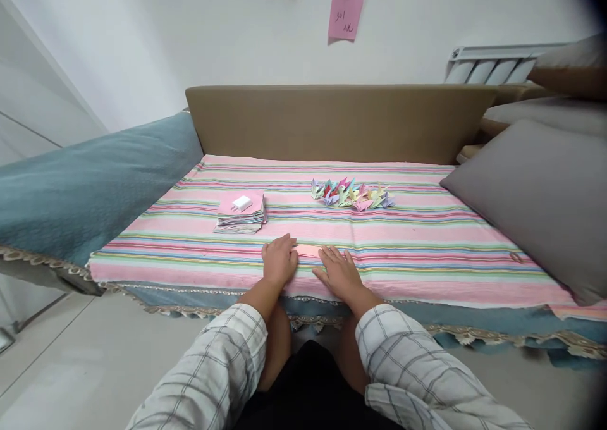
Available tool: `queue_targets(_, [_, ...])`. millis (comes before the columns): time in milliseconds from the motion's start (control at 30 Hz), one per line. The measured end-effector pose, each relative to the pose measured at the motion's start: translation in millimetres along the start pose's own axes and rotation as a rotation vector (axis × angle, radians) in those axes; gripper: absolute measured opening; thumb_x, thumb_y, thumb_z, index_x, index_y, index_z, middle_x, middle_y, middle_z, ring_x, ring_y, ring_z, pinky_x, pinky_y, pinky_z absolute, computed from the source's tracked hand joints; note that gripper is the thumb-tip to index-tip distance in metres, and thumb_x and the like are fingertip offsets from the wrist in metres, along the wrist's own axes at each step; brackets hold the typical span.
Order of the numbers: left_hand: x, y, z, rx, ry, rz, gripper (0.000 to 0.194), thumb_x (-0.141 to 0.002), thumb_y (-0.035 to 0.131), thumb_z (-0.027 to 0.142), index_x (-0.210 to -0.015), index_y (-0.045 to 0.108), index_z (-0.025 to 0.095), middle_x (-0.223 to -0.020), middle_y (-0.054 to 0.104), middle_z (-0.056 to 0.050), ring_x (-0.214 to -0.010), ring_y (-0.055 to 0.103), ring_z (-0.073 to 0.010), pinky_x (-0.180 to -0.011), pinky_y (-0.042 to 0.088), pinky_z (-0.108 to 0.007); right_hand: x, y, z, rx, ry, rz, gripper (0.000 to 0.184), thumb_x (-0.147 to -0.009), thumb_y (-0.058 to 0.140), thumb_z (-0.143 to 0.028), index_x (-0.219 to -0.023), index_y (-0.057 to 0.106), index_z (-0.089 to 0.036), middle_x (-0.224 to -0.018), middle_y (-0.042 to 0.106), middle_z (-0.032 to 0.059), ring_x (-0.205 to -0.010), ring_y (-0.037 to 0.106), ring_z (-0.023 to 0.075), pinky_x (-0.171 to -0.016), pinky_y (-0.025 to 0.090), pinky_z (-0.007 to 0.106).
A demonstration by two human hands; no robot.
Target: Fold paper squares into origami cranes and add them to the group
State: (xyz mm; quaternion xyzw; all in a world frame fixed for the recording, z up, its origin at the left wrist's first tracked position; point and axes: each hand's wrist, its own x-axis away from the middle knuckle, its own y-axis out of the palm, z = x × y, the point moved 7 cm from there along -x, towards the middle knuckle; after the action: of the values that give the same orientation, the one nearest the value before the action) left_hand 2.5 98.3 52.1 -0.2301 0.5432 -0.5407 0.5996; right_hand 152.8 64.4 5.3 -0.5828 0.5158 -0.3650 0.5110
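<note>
Striped cloth (165, 260) spans mid-frame, pink paper (308, 251) lying at centre between the left hand (279, 259), half-curled, grip indeterminable, and right hand (340, 273), flat, gripping nothing: apparently flattening, next calling for even pressure.

The paper strip (308, 251) looks matt, the charger (242, 203) smooth plastic.

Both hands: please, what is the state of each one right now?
Left hand: at the left end of the pink paper; grip cannot be told.
Right hand: open, palm down, at the paper's right end.
</note>
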Motion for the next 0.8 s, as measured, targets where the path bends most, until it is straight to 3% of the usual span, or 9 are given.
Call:
queue_targets(100, [-6, 8.3, 24, -0.002, 0.168, -0.127, 0.025, -0.084, 0.050, 0.026, -0.104, 0.064, 0.029, -0.124, 0.059, -0.003, -0.117, 0.049, -0.0259, -0.102, 0.027, -0.052, -5, -9, -1, 0.000, 0.007, 0.026, 0.045, -0.092, 0.039, -0.044, -0.130, 0.048, -0.022, -0.139, 0.045, 0.0080, -0.130, 0.035, 0.0267, -0.104, 0.022, 0.054])
queue_targets(233, [-13, 21.3, 39, -0.030, 0.283, -0.323, 0.014, -0.078, 0.060, 0.031, -0.080, 0.069, 0.021, -0.090, 0.069, -0.007, -0.090, 0.061, -0.0231, -0.085, 0.044, -0.037, -16, -26, -3, 0.064, -0.030, 0.120, 0.024, -0.090, 0.047, -0.034, -0.106, 0.064, -0.029, -0.124, 0.059, 0.0036, -0.116, 0.046, 0.0251, -0.104, 0.019, 0.054])
queue_targets(333, [-18, 22.5, 38, -0.054, 0.249, -0.314, 0.020, -0.079, 0.058, 0.033, -0.075, 0.068, 0.016, -0.080, 0.067, -0.010, -0.081, 0.061, -0.0240, -0.074, 0.046, -0.034, -26, -36, -9, 0.099, -0.098, 0.208, 0.016, -0.087, 0.053, -0.030, -0.094, 0.068, -0.028, -0.117, 0.061, 0.0045, -0.108, 0.048, 0.0241, -0.098, 0.030, 0.045])
queue_targets(400, [-20, 23.3, 37, -0.068, 0.218, -0.308, 0.025, -0.081, 0.055, 0.035, -0.076, 0.068, 0.014, -0.080, 0.066, -0.012, -0.079, 0.061, -0.0251, -0.070, 0.046, -0.034, -33, -35, -12, 0.094, -0.150, 0.196, 0.016, -0.087, 0.053, -0.026, -0.092, 0.068, -0.025, -0.105, 0.064, 0.0059, -0.097, 0.051, 0.0219, -0.087, 0.038, 0.037])
queue_targets(467, [-23, 24.4, 36, -0.063, 0.214, -0.323, 0.029, -0.082, 0.053, 0.037, -0.073, 0.068, 0.014, -0.080, 0.066, -0.012, -0.076, 0.062, -0.0240, -0.066, 0.046, -0.033, -42, -29, -12, 0.063, -0.186, 0.163, 0.016, -0.087, 0.052, -0.021, -0.090, 0.067, -0.024, -0.092, 0.065, 0.0049, -0.088, 0.053, 0.0195, -0.079, 0.041, 0.031])
queue_targets(567, [-28, 25.6, 33, -0.027, 0.250, -0.375, 0.029, -0.084, 0.049, 0.033, -0.070, 0.070, 0.018, -0.076, 0.068, -0.008, -0.070, 0.062, -0.0199, -0.064, 0.046, -0.029, -52, -23, -4, -0.033, -0.221, 0.183, 0.017, -0.088, 0.050, -0.018, -0.090, 0.066, -0.022, -0.092, 0.065, 0.0031, -0.089, 0.054, 0.0174, -0.078, 0.042, 0.027])
queue_targets(733, [-40, 24.1, 23, 0.042, 0.410, -0.329, 0.030, -0.081, 0.049, 0.017, -0.101, 0.069, 0.026, -0.120, 0.062, -0.004, -0.104, 0.057, -0.0209, -0.091, 0.042, -0.034, -58, -21, 6, -0.127, -0.346, 0.236, 0.022, -0.089, 0.047, -0.016, -0.091, 0.068, -0.021, -0.097, 0.067, 0.0037, -0.094, 0.055, 0.0173, -0.085, 0.043, 0.029])
queue_targets(800, [-39, 25.9, 23, 0.094, 0.527, -0.326, 0.032, -0.081, 0.049, 0.016, -0.103, 0.068, 0.029, -0.122, 0.061, -0.001, -0.107, 0.055, -0.0203, -0.096, 0.040, -0.037, -55, -23, 7, -0.137, -0.368, 0.250, 0.022, -0.089, 0.047, -0.017, -0.092, 0.068, -0.021, -0.098, 0.067, 0.0041, -0.094, 0.055, 0.0177, -0.085, 0.044, 0.030])
